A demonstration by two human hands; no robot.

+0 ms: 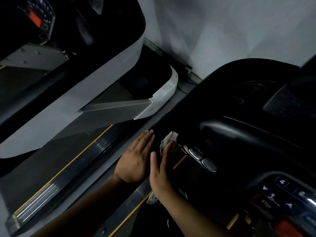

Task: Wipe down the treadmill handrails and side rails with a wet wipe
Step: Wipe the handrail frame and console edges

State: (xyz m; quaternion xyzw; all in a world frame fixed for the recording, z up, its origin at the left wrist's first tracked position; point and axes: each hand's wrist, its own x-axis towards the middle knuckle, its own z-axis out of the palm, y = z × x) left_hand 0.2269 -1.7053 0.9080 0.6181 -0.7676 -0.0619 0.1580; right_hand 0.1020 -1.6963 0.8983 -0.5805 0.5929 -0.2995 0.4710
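Wipe [169, 138], judged limp and light, is pressed on the handrail [222, 130] under the flat right hand [163, 170], best pinned mid-sheet; the left hand [136, 159] is laid flat, empty.

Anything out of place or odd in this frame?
One thing: a crumpled whitish scrap lies by the side rail, below the right hand, apart from the wipe that hand presses on the handrail. Possibly a dropped wipe; too dim to tell.
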